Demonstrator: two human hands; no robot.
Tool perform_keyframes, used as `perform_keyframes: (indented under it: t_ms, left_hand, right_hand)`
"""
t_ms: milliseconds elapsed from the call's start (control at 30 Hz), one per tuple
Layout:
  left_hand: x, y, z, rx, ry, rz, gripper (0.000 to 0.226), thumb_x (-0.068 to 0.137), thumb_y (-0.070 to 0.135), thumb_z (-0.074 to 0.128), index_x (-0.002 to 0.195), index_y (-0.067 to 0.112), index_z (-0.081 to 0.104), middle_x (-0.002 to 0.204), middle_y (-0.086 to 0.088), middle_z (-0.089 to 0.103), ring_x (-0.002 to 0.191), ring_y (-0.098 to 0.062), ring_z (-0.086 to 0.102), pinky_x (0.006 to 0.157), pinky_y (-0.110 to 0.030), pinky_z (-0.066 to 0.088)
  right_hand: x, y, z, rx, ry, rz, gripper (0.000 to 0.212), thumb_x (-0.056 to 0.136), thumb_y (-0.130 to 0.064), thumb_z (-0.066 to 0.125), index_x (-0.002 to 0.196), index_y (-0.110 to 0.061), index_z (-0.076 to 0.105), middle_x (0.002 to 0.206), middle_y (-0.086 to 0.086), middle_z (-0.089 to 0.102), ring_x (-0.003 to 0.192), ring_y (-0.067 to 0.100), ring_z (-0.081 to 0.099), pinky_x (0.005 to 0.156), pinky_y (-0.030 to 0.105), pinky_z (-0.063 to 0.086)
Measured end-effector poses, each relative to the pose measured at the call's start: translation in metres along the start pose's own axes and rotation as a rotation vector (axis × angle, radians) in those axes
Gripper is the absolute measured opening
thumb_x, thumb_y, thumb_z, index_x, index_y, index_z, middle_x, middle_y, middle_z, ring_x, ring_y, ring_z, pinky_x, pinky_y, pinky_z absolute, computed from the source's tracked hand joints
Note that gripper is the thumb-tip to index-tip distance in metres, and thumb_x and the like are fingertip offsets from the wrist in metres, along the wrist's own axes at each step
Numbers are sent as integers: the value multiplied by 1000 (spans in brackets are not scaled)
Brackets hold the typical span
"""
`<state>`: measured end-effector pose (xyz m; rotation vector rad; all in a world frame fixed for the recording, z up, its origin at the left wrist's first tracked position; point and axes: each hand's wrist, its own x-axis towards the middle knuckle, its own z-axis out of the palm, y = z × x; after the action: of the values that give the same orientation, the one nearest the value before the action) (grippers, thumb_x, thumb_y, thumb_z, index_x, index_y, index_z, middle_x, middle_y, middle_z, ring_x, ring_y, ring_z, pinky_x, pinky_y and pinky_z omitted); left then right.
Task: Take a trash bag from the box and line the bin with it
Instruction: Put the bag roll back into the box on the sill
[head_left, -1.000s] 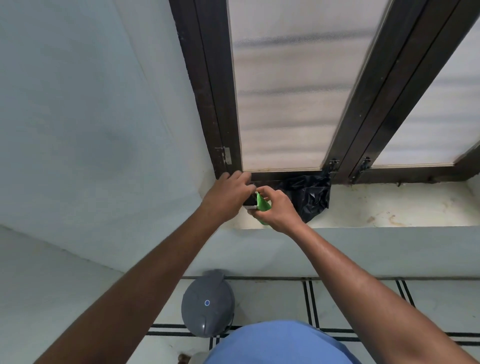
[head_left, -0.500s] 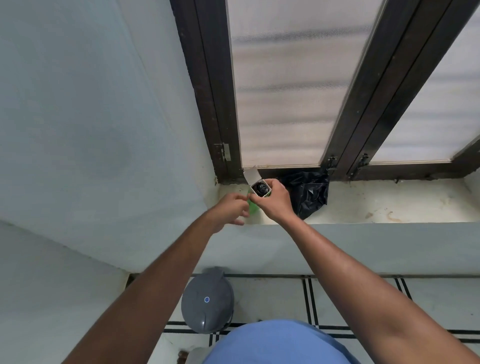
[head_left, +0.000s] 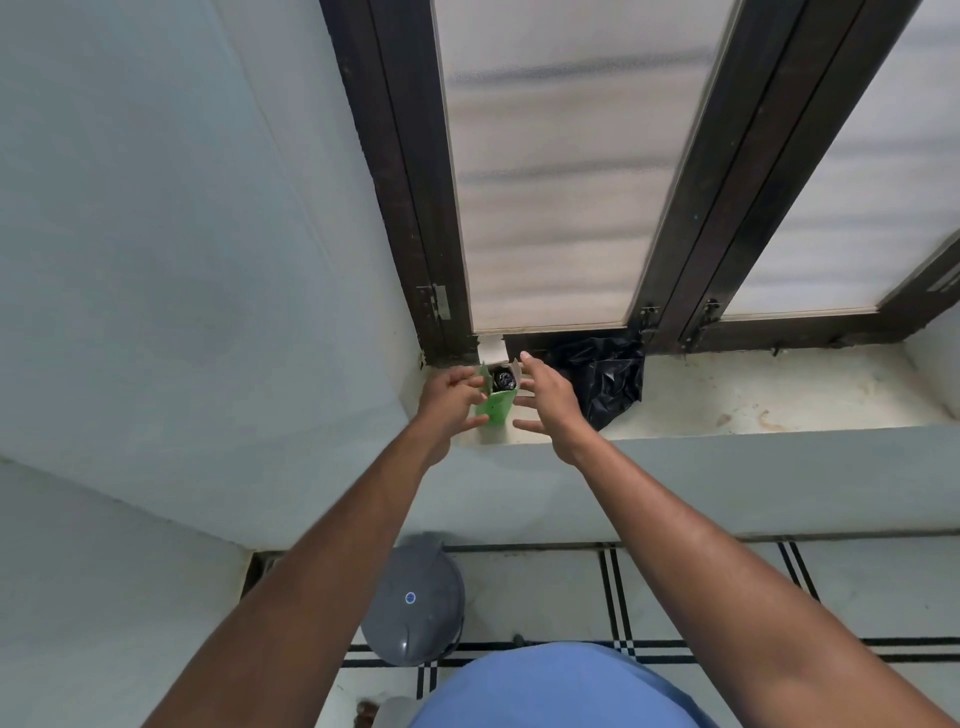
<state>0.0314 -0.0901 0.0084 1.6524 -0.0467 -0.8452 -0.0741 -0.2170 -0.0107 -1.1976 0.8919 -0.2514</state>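
Observation:
A small green box (head_left: 496, 406) stands over the windowsill's left corner with its white flap up, and a black roll of trash bags (head_left: 503, 379) shows in its open top. My left hand (head_left: 451, 395) grips the box from the left side. My right hand (head_left: 546, 397) is just right of the box with its fingers spread, holding nothing. A grey lidded bin (head_left: 413, 600) stands on the floor below the sill, its lid down.
A crumpled black plastic bag (head_left: 602, 379) lies on the pale windowsill (head_left: 753, 400) behind my right hand. Dark window frames (head_left: 410, 182) with frosted panes rise above. A pale wall stands at left. The tiled floor has black lines.
The box passed from my right hand to my left hand. My right hand let go and spread its fingers beside the box. The box flap came up, showing the roll.

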Motion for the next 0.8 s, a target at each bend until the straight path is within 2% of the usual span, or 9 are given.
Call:
perform_keyframes:
  t_ms: [67,167,233,333,433,500,567,667,800]
  left_hand:
    - [0,-2,1,51,-3,42,46,98,-11,62,138,10,69,135,-8,71,115,-22,71,75,-32,67]
    - [2,-5,2,135,12,89,33,102,-3,62,128,12,77,136,-7,70,117,-23,69,79,-33,67]
    - [5,-6,2,172,28,110,26,106,4,62,122,14,79,135,-6,70,118,-24,69,79,-32,67]
    - [9,-7,2,233,66,132,21,107,11,65,121,14,80,131,-5,72,119,-24,69,84,-36,68]
    - [15,-10,1,296,109,173,15,102,24,75,115,17,79,120,-3,76,112,-22,73,85,-39,69]
    - [18,-10,0,307,156,181,19,99,32,80,111,19,76,114,-1,76,106,-21,74,78,-36,69]
    - [21,-10,0,321,210,163,29,96,37,82,117,18,73,114,-2,76,103,-21,75,74,-37,69]
    - [27,-10,-1,339,219,148,29,96,31,83,120,17,73,117,-6,76,104,-25,76,76,-40,69]
    - [34,-7,-7,349,142,156,29,97,17,82,125,14,75,123,-7,77,110,-26,75,81,-39,69]
  right_hand:
    - [-1,0,0,10,-4,-1,47,115,-53,48,136,-19,72,121,0,75,109,18,72,99,51,62]
    - [-1,3,-2,-7,-2,-13,43,119,-48,43,131,-20,74,120,0,75,107,16,72,93,47,65]
    - [1,7,-3,-24,-9,-28,34,117,-45,50,125,-21,72,118,-1,74,110,20,74,88,44,67]
    - [9,16,-4,-80,-32,-67,26,110,-40,69,123,-18,73,120,4,77,118,28,76,88,46,70]
    - [13,19,-5,-167,-44,-113,27,102,-39,80,121,-21,73,119,4,78,113,25,78,84,42,70]
    - [16,18,-4,-262,-29,-165,30,99,-42,83,120,-23,72,117,1,77,108,21,79,79,39,70]
    - [17,17,-2,-334,-26,-205,34,98,-46,83,121,-24,71,117,-1,76,102,18,79,75,37,70]
    - [19,14,-1,-380,-36,-219,35,99,-45,83,124,-24,70,116,-2,75,98,17,80,75,38,70]
    - [23,13,-1,-359,-49,-197,36,101,-40,82,130,-23,68,121,2,75,97,18,81,70,36,71]
